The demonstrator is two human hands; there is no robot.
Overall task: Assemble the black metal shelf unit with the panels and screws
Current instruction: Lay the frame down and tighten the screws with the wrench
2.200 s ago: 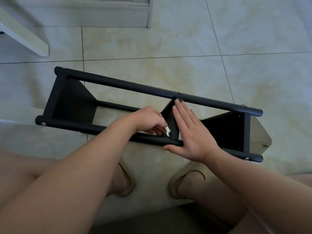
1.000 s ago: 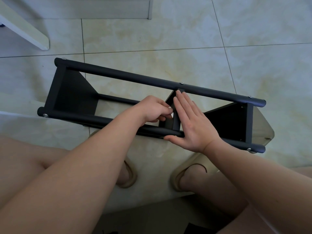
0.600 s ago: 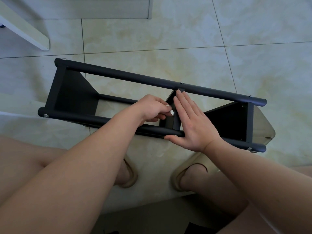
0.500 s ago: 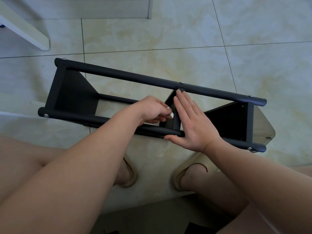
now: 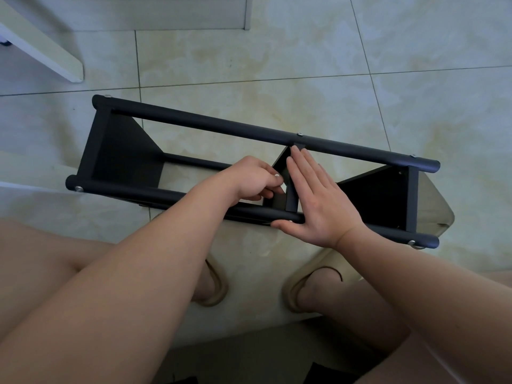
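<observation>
ok so the shelf unit (image 5: 221, 128) is lying on its side on the tiled floor (image 5: 277, 65), right in front of your feet. both end panels look like they're already sitting between the tubes. the bit you're fiddling with is the middle panel (image 5: 279, 167).

your right hand (image 5: 318, 200) is lying flat against that panel's edge, fingers straight and pressed together, with the thumb resting along the near tube (image 5: 124, 189). your left hand (image 5: 249, 178) is tucked in on the other side with the fingers curled tight. honestly i can't tell whether it's pinching a screw, a nut or just the panel edge, since whatever's in there is hiding behind your knuckles.

stuff i'd be watching for:

- the flat hand is only pushing, not gripping. if you're leaning too hard, i'm guessing the panel is going to tilt and the near hole is going to stop lining up with the tube.
- the far tube is already showing a screw head (image 5: 299, 133) above the panel, so the panel is probably pivoting on that one point.
- if you're holding a small fastener in there, it's going to be easy to drop through the open frame, and it'd be rolling off across the tiles.
- starting a thread blind like this is asking for cross-threading.
- the frame is just resting on round tubes, so it could be sliding away from you while you're pushing.
</observation>
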